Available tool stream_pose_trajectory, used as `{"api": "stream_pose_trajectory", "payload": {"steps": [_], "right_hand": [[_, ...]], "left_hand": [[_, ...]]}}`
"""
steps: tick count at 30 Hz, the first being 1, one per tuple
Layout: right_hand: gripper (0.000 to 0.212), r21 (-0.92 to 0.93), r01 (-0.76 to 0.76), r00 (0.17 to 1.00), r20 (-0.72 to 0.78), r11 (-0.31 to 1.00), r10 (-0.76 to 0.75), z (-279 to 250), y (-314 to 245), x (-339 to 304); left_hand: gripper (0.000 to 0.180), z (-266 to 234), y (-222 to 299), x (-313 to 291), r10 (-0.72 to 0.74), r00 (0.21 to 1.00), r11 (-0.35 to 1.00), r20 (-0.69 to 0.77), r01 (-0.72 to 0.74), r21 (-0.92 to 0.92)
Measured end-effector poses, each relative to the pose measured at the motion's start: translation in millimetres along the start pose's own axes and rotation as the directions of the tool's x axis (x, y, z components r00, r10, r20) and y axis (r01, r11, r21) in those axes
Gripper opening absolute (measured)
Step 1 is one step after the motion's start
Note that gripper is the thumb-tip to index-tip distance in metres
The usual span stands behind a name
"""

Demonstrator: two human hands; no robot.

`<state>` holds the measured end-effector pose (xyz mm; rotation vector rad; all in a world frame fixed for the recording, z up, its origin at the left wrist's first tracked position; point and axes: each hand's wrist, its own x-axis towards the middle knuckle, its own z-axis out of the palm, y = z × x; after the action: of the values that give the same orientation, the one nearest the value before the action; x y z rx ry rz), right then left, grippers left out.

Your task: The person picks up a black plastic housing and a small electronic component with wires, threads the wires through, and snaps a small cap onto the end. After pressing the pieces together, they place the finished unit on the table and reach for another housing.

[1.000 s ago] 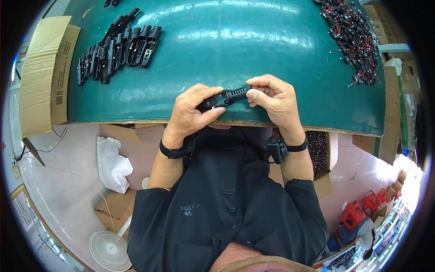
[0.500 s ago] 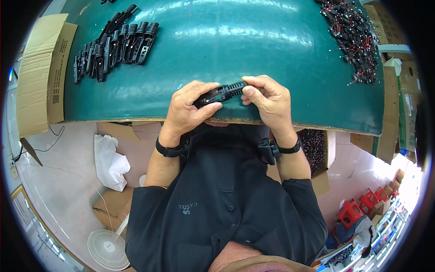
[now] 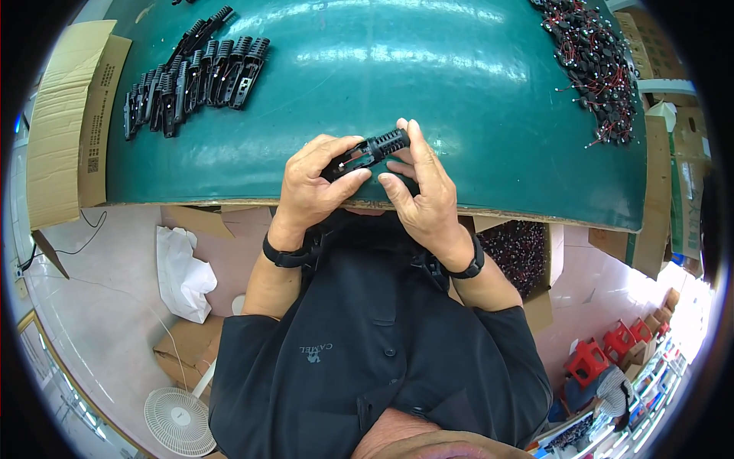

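My left hand (image 3: 313, 177) grips a black plastic housing (image 3: 370, 152) between thumb and fingers, just above the near edge of the green table (image 3: 474, 153). The part is hollow, with a ribbed, spring-like end tilted up to the right and thin wire showing in its open side. Around that ribbed end my right hand (image 3: 428, 197) is spread, thumb apart from the fingers. Its fingertips are beside or against the tip; I cannot tell whether they touch it.
Similar black housings (image 3: 205, 76) lie in rows at the far left. A heap of small round black parts with red wires (image 3: 600, 73) covers the far right. Cardboard boxes (image 3: 73, 115) stand at the left edge. Below the table, right, sits a box of small dark parts (image 3: 514, 252).
My right hand has let go of the ribbed tip, spread its fingers and moved left and nearer to me. My left hand still holds the housing, turned slightly.
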<state>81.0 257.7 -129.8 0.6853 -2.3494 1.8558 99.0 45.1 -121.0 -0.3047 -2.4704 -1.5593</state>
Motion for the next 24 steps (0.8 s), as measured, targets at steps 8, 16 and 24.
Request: {"api": "stream_pose_trajectory", "payload": {"steps": [8, 16, 24], "right_hand": [[0.086, 0.041, 0.013, 1.000, -0.022, 0.999, -0.013, 13.6, -5.4, -1.2], [0.081, 0.076, -0.012, 1.000, -0.015, 0.997, 0.013, 13.7, -10.8, -3.9], [0.062, -0.033, 0.120, 0.990, -0.075, 0.992, -0.122, 4.2, -3.4, -4.5]], "left_hand": [[0.049, -1.2, -0.4, -2.2, 0.023, 1.000, 1.000, -0.016, -0.024, -0.020], [0.046, -1.9, -1.3, -2.6, 0.000, 0.999, 0.997, -0.051, -0.004, -0.072], [0.045, -0.7, 0.3, -2.3, -0.005, 0.997, 0.995, -0.076, -0.003, -0.102]]}}
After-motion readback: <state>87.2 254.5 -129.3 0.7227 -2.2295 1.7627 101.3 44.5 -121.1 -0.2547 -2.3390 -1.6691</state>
